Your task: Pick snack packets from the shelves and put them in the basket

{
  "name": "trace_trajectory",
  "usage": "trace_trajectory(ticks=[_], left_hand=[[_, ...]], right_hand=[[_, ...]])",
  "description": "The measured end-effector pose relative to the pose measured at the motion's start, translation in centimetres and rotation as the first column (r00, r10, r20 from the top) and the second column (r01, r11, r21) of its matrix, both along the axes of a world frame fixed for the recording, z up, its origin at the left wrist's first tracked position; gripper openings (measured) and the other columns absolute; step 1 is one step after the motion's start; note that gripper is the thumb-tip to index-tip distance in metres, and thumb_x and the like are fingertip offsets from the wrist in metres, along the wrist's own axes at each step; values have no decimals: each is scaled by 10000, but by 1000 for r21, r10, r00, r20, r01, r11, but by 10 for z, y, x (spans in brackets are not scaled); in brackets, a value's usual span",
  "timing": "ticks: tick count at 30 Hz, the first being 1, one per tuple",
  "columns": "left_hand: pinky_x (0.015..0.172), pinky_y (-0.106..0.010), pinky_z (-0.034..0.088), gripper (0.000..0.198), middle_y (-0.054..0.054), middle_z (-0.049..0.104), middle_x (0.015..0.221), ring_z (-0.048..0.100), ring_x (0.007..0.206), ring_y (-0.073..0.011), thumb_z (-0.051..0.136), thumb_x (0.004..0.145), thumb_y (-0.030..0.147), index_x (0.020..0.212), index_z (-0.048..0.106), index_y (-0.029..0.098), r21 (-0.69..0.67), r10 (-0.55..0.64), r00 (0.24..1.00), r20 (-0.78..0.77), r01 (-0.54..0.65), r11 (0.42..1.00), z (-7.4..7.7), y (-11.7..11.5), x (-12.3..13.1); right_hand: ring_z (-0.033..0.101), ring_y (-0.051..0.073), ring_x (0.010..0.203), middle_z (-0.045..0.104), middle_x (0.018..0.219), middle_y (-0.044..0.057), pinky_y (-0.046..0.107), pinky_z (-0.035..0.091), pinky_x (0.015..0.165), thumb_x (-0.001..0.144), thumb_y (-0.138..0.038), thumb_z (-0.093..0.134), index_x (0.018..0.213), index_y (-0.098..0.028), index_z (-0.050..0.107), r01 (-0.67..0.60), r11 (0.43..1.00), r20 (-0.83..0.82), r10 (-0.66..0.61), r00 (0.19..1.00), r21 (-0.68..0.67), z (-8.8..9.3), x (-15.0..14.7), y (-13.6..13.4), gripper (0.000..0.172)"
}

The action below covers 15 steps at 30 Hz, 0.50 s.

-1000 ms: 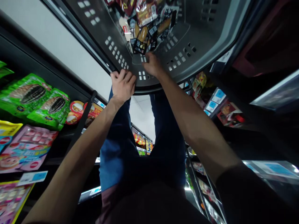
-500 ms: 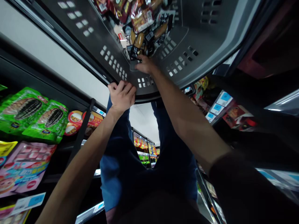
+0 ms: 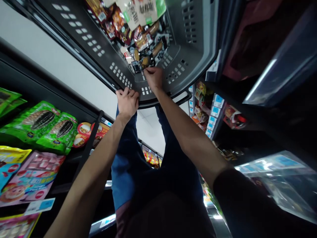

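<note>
A dark grey plastic basket [image 3: 193, 62] with slotted walls fills the top of the view, and several snack packets [image 3: 141, 36] lie inside it. My left hand [image 3: 127, 101] is closed over the basket's near rim. My right hand [image 3: 154, 77] reaches inside the basket, its fingers pinched at a small dark packet [image 3: 138, 64] at the edge of the pile. Whether the packet is lifted off the basket floor is unclear. Both forearms stretch up from the bottom of the view, over my blue trousers [image 3: 123, 172].
Shop shelves run along both sides. On the left hang green snack bags [image 3: 39, 125] and pink packets [image 3: 27, 178] with price tags [image 3: 39, 205]. More packets and blue shelf labels [image 3: 214, 112] sit on the right. A black strap [image 3: 86, 145] hangs on the left.
My right hand has moved from the basket's near wall deeper in, to the packet pile. The view has swung, so the basket looks smaller and further. My left hand stays on the rim.
</note>
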<state>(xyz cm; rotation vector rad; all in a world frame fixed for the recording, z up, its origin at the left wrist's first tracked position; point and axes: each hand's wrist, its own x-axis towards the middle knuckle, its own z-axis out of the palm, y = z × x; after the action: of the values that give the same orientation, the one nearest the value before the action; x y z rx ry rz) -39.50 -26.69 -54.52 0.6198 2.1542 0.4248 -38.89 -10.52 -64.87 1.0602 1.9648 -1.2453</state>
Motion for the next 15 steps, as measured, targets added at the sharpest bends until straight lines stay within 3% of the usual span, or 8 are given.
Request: trace_trajectory(ticks=[4,6,7,8,10,12,15], left_hand=[[1023,-543,273,216,-120,666,982,483,1137,-327,465,857,207,928,660,146,-73,41,994,101,-33,997,14,9,-10],[1015,-472,335,250,-121,670,1034,529,1104,-288,453,859,180,993,656,127,-120,148,973,178,-128,985,33,12,-13],[997,-429,371,273,-118,669,1061,552,1083,-264,441,863,163,1039,645,122,-149,210,951,226,-180,972,49,13,-14],[974,-385,403,296,-115,666,1080,573,1062,-240,430,869,147,1086,629,121,-175,266,924,276,-224,959,70,14,-15],[979,-346,416,315,-111,650,1138,579,1078,-218,434,874,133,1137,608,138,-198,311,876,369,-253,947,127,14,-18],[979,-321,427,284,-106,659,1121,592,1066,-205,474,847,98,1081,629,140,-151,296,887,354,-258,954,193,12,-22],[967,-294,445,237,-110,672,1083,606,1054,-187,491,826,58,1001,637,124,-80,278,918,285,-266,961,288,-1,-27]], right_hand=[[590,190,963,698,947,83,336,426,957,853,-350,568,878,-138,679,-180,970,-114,199,973,161,47,10,32,240],[590,196,926,694,917,92,338,419,941,831,-360,589,840,-140,673,-251,948,-125,278,952,197,83,13,47,235],[591,196,895,690,883,89,329,424,913,824,-355,587,820,-142,668,-269,942,-118,296,948,200,108,13,52,228],[590,196,855,681,838,81,320,430,876,817,-343,577,794,-143,659,-274,940,-100,298,949,203,138,13,56,217],[572,190,772,645,737,52,306,430,801,801,-315,540,731,-154,629,-252,947,-38,264,964,199,211,9,58,197],[546,177,759,611,724,24,290,413,787,745,-261,528,720,-174,594,-210,963,37,207,978,169,290,5,53,113],[520,169,694,562,671,0,287,410,713,651,-212,523,709,-194,545,-174,959,-65,193,979,224,396,2,32,65]])
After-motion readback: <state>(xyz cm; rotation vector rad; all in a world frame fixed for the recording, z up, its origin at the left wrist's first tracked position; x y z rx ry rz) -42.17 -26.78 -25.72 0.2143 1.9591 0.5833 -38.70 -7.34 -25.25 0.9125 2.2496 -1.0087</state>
